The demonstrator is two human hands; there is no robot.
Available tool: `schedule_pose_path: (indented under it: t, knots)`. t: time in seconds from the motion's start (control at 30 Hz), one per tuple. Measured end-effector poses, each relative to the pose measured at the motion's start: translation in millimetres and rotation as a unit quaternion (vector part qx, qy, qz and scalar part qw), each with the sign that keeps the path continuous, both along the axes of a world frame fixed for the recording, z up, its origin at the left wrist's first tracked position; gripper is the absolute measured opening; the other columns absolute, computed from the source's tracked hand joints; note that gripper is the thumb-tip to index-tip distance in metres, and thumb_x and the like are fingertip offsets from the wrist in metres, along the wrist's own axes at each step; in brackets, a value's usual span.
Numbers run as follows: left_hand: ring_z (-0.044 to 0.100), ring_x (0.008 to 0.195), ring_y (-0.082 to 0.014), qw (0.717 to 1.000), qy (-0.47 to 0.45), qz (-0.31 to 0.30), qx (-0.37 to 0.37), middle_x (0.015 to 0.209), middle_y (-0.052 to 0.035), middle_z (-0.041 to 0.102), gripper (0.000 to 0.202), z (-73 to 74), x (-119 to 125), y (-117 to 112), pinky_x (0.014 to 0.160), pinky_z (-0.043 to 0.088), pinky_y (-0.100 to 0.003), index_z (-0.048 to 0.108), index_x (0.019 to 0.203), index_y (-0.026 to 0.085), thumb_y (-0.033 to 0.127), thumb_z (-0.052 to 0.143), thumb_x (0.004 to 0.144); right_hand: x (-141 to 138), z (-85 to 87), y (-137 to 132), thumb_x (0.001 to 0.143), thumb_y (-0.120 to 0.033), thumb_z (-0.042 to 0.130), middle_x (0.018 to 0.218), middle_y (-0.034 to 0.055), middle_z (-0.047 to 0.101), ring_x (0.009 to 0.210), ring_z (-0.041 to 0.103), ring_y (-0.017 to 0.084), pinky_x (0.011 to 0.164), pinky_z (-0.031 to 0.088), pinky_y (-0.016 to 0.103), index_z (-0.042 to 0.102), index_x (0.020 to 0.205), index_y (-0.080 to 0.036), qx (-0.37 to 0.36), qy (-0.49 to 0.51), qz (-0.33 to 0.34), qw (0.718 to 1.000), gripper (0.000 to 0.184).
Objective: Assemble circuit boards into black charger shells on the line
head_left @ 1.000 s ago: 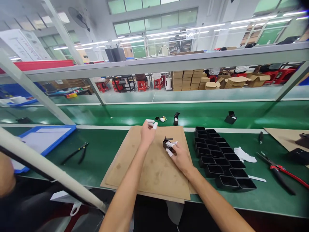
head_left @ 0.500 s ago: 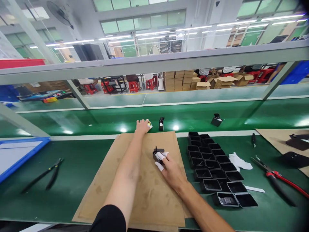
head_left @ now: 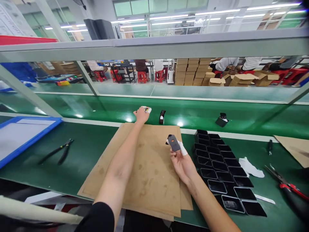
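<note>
My right hand (head_left: 182,161), with white finger cots on some fingers, grips a small black plastic case (head_left: 174,143) above the brown cardboard sheet (head_left: 149,167). The case is tilted, and a small orange mark shows on its face. My left hand (head_left: 142,115) reaches out over the green belt beyond the sheet. Its fingers are curled round something small, white with yellow and red bits; finger cots and the hand hide most of it. Just right of that hand, a small black case with its flap up (head_left: 162,117) stands on the belt.
Rows of black open boxes (head_left: 218,161) stand to the right. Beyond them are a white cloth (head_left: 251,167) and red-handled pliers (head_left: 286,185). Black pliers (head_left: 56,151) and a blue-framed tray (head_left: 59,120) lie left. Another black case (head_left: 222,120) sits on the belt; a frame bar (head_left: 154,50) crosses above.
My right hand has lifted the black case off the cardboard and turned it, showing its marked face. My left hand stays out over the belt, its fingers now more curled. The view has shifted.
</note>
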State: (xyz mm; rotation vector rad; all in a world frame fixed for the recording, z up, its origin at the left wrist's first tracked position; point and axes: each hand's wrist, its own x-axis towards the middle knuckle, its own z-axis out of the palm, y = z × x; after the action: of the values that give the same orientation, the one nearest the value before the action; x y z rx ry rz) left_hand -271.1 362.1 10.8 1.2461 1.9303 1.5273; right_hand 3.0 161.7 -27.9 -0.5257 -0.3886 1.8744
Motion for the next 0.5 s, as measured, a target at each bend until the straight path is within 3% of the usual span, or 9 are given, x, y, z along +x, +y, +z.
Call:
schedule_pose_path:
  t: [0.1,0.2,0.27,0.43,0.5]
  knots:
    - [0.064,0.101,-0.0233,0.983,-0.160,0.023,0.089,0.091,-0.0052,0.071,0.021,11.9,6.5,-9.5,0.099,0.041,-0.037,0.065,0.088,0.021,0.039,0.076,0.086,3.7,3.4,-1.5,0.085,-0.039,0.089,0.119,0.0046,0.081,0.079,0.071,0.008,0.069,0.063,0.012,0.080,0.109,-0.025,-0.018,0.035,0.020,0.999,0.029]
    - [0.066,0.085,-0.0184,0.940,-0.307,0.022,0.148,0.088,-0.0049,0.072,0.028,24.7,14.5,-27.7,0.086,0.049,-0.032,0.063,0.083,0.021,0.047,0.071,0.090,5.2,6.9,-3.3,0.092,-0.038,0.082,0.121,0.0055,0.082,0.076,0.071,0.008,0.070,0.065,0.012,0.080,0.111,-0.024,-0.005,0.046,0.034,0.998,0.024]
    - [0.068,0.081,-0.0175,0.910,-0.380,0.019,0.164,0.087,-0.0053,0.073,0.029,31.2,21.1,-51.4,0.084,0.053,-0.031,0.064,0.084,0.020,0.047,0.070,0.093,5.8,7.3,-4.1,0.096,-0.038,0.078,0.122,0.0059,0.081,0.078,0.073,0.008,0.071,0.065,0.011,0.080,0.112,-0.023,0.006,0.049,0.032,0.998,0.022]
    - [0.073,0.084,-0.0167,0.862,-0.474,0.021,0.180,0.094,-0.0064,0.076,0.018,29.7,46.7,-154.2,0.084,0.058,-0.029,0.070,0.097,0.018,0.036,0.072,0.096,5.9,-3.7,-0.2,0.098,-0.041,0.075,0.118,0.0072,0.081,0.096,0.078,0.012,0.084,0.067,0.015,0.077,0.110,-0.021,0.007,-0.009,-0.017,1.000,0.023]
    - [0.074,0.085,-0.0156,0.804,-0.566,0.036,0.180,0.097,-0.0059,0.077,0.017,21.2,59.4,-201.3,0.084,0.060,-0.027,0.070,0.102,0.018,0.034,0.074,0.096,4.8,-10.4,3.6,0.097,-0.043,0.075,0.115,0.0072,0.080,0.102,0.078,0.012,0.089,0.067,0.016,0.075,0.111,-0.021,0.010,-0.029,-0.028,0.999,0.025]
